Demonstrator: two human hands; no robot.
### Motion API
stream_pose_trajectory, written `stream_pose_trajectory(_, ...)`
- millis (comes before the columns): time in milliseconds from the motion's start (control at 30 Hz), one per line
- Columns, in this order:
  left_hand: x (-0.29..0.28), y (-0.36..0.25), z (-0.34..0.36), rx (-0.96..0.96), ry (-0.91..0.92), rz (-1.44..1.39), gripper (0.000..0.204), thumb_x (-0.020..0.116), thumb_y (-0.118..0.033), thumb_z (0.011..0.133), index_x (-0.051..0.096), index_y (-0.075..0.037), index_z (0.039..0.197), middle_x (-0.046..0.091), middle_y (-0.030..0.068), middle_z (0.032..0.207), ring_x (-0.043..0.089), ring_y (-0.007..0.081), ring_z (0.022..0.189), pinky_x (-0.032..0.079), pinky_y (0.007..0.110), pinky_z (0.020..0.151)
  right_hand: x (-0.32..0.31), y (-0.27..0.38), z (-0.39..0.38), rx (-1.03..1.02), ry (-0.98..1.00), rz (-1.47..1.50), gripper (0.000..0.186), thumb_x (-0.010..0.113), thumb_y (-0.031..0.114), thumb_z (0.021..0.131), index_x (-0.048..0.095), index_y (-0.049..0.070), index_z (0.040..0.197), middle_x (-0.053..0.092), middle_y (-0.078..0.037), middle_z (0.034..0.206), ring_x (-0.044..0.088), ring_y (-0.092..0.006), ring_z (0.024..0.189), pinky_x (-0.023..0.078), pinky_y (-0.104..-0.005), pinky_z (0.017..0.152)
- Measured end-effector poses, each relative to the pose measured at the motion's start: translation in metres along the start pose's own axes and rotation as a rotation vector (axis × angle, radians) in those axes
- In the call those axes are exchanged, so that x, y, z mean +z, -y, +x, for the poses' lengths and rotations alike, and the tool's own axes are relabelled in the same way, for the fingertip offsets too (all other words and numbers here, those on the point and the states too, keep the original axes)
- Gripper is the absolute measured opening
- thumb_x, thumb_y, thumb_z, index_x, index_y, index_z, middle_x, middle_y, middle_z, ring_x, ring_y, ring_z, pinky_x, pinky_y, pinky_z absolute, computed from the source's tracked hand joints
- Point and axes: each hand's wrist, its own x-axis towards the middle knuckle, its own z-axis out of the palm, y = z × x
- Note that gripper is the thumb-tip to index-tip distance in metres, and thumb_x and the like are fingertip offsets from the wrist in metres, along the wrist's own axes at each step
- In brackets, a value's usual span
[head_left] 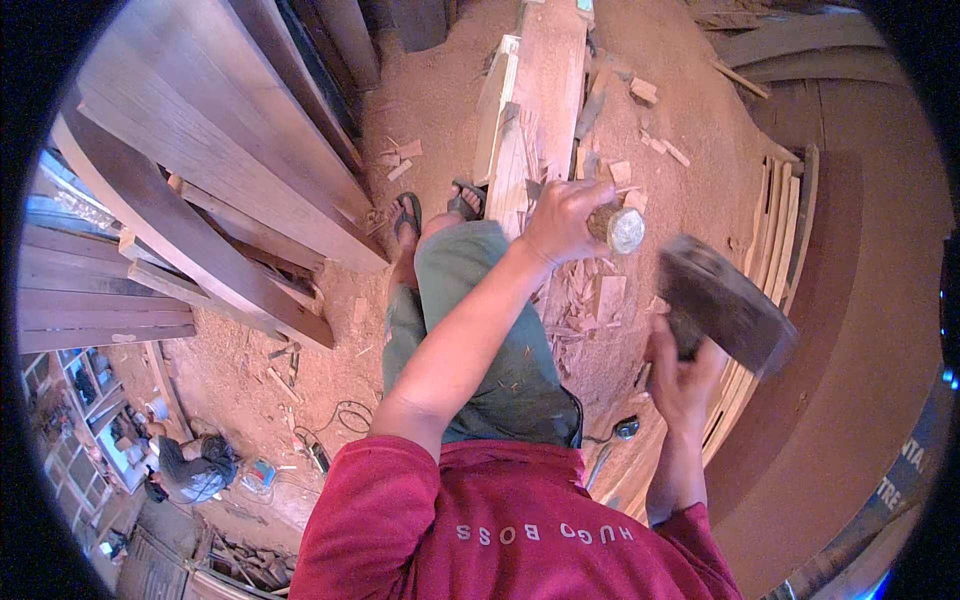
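Observation:
My left hand (567,222) is wrapped round the handle of a chisel (624,229). The pale, worn butt of the handle points up and to the right. A bit of its dark blade shows beyond my fist, over a wooden beam (550,70); whether the edge touches the wood I cannot tell. Right of it, my right hand (685,375) grips a mallet (730,305) with a dark, blocky head, smeared by motion. The head is raised, apart from the chisel's butt. Splintered chips (580,300) lie around the beam below my hands.
Large curved planks (200,130) lean at the left. Thin boards (770,240) and a wide brown panel (830,330) stand at the right. Sawdust and offcuts cover the floor (420,130). A cable (340,415) lies near my legs. Another person (200,465) is low at the far left.

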Motion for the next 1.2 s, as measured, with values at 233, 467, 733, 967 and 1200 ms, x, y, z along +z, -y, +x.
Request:
stream_pose_trajectory(233,-0.003,0.000,-0.002,-0.071,0.103,-0.024,0.035,0.084,-0.015,0.055,0.062,-0.005,0.080,0.066,0.0119,0.077,0.067,0.0283,0.071,0.052,0.037,0.064,0.021,-0.030,-0.003,-0.447,-0.047,-0.351,0.025,0.065,0.020,0.090,0.059,-0.002,0.101,0.062,-0.012,0.083,0.060,-0.0302,0.069,0.049,-0.0399,0.070)
stream_pose_trajectory(467,-0.007,0.020,0.050,-0.278,-0.080,-0.132,0.039,0.081,-0.020,0.059,0.067,-0.006,0.093,0.068,0.0159,0.085,0.068,0.0323,0.078,0.054,0.039,0.070,0.012,-0.016,-0.002,-0.048,0.076,0.039,0.015,0.062,0.014,0.093,0.055,0.001,0.091,0.058,-0.007,0.068,0.054,-0.0145,0.051,0.043,-0.0286,0.048)
stream_pose_trajectory(733,0.004,-0.015,0.018,-0.023,0.088,0.000,0.048,0.082,-0.026,0.050,0.058,-0.008,0.088,0.066,0.0100,0.079,0.068,0.0293,0.078,0.053,0.041,0.066,0.021,-0.022,-0.014,-0.013,-0.019,0.338,0.018,0.058,0.013,0.096,0.045,0.002,0.100,0.054,-0.007,0.064,0.054,-0.0142,0.048,0.046,-0.0269,0.045)
stream_pose_trajectory(967,-0.001,0.003,0.020,0.008,0.074,0.011,0.060,0.087,-0.033,0.043,0.059,-0.006,0.089,0.065,0.0140,0.079,0.065,0.0343,0.074,0.051,0.041,0.061,0.032,-0.020,-0.013,-0.013,0.044,0.305,0.016,0.057,0.014,0.096,0.047,0.002,0.100,0.054,-0.006,0.062,0.053,-0.0131,0.049,0.043,-0.0260,0.045)
stream_pose_trajectory(1200,-0.003,0.004,0.017,0.023,0.058,-0.020,0.050,0.085,-0.027,0.049,0.058,-0.006,0.086,0.062,0.0135,0.076,0.064,0.0338,0.071,0.051,0.042,0.061,0.040,-0.025,-0.013,-0.001,0.084,0.324,0.015,0.057,0.012,0.096,0.048,0.001,0.100,0.053,-0.006,0.063,0.052,-0.0126,0.049,0.042,-0.0253,0.045)
